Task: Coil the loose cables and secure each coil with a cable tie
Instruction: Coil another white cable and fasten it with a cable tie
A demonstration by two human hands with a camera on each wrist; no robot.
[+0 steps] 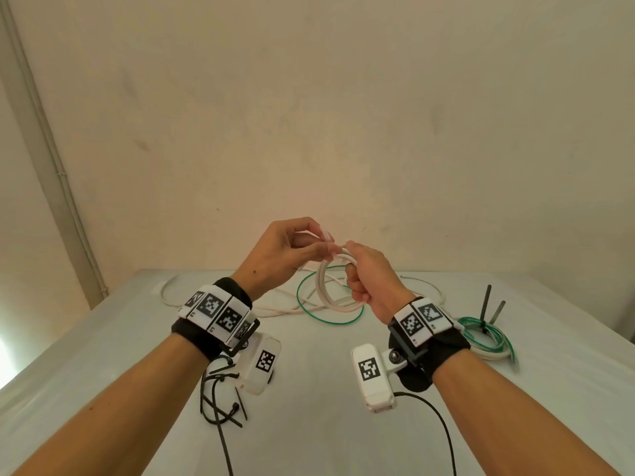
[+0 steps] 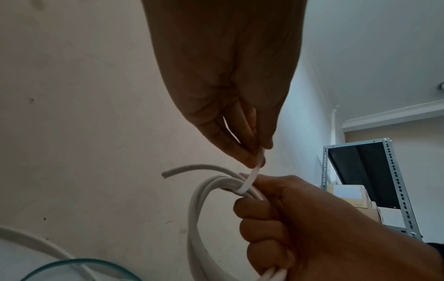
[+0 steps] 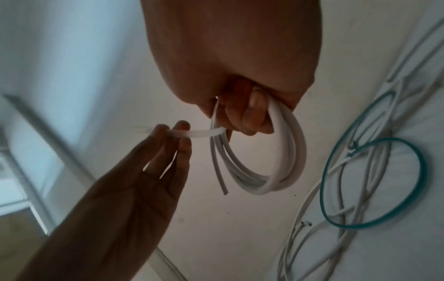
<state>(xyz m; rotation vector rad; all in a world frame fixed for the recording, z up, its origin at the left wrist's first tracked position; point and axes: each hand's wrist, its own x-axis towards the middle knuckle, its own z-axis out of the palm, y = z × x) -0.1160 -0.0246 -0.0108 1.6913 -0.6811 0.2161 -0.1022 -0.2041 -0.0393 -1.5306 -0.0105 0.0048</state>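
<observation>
My right hand grips a small coil of white cable above the table, its fingers curled round the strands. A flat white cable tie loops around the coil just above that fist. The left hand pinches the tie's free tail between thumb and fingertips, and the tail runs straight to the coil. One cut cable end sticks out of the coil.
On the white table lie a loose green cable loop, loose white cables, a tied green and white bundle at the right, and several black cable ties near the left forearm. A wall stands behind the table.
</observation>
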